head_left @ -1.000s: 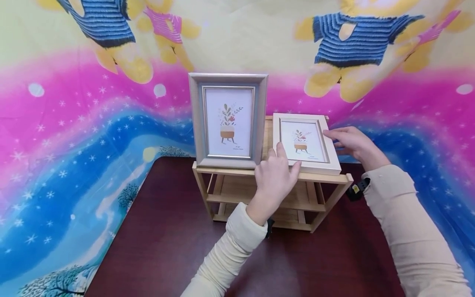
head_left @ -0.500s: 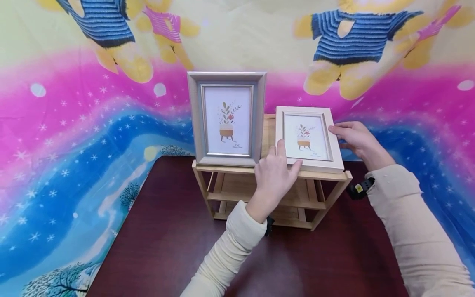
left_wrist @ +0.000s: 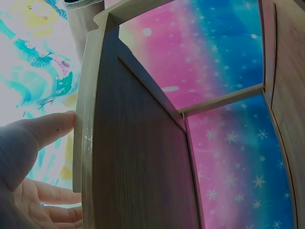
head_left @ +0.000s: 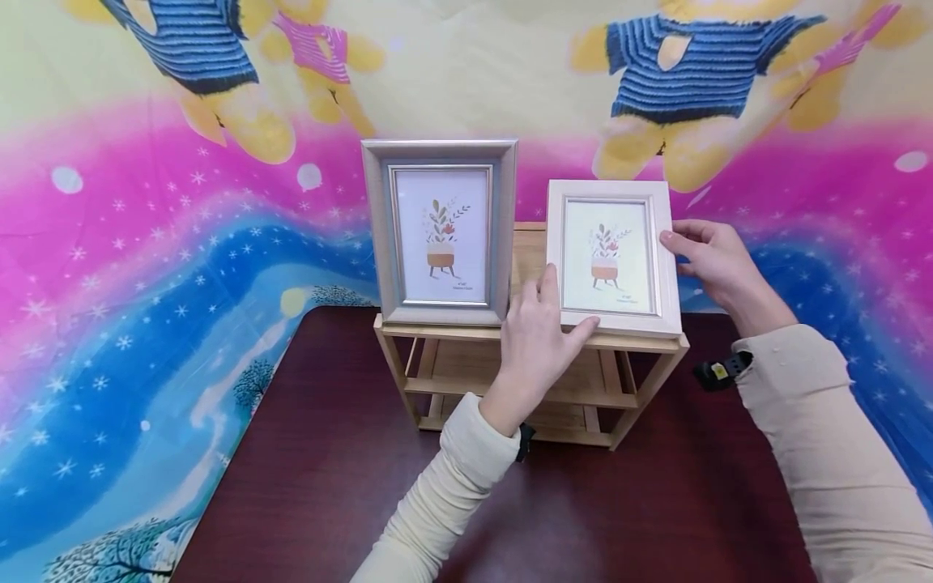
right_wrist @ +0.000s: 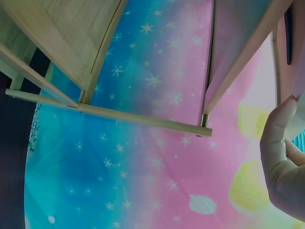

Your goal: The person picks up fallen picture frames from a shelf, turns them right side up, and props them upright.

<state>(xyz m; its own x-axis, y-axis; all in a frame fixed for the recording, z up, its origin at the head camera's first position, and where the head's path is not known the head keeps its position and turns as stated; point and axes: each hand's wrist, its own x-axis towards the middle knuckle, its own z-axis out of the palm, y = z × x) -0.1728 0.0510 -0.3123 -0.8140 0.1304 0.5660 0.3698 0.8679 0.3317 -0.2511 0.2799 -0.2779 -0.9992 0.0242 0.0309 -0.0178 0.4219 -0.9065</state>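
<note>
A cream picture frame (head_left: 611,263) with a potted-plant print leans back on the right side of the top of a small wooden shelf rack (head_left: 452,387). My right hand (head_left: 717,263) pinches its right edge, thumb in front and fingers behind. At the lower left corner is my left hand (head_left: 534,344), its index finger along the left side and its thumb against the bottom edge. That thumb (left_wrist: 52,129) touches the frame's edge in the left wrist view. Beside it stands a larger silver-grey picture frame (head_left: 440,235), upright on the rack's left side.
The rack has lower tiers and stands on a dark red-brown table (head_left: 321,453). Behind hangs a colourful cloth backdrop (head_left: 182,324) with printed bears and snowflakes. The right wrist view shows the rack's side post (right_wrist: 143,119).
The cream frame has tilted up from lying nearly flat to a steeper lean, its top edge rising. My right hand has moved up and right with it; my left hand has barely moved.
</note>
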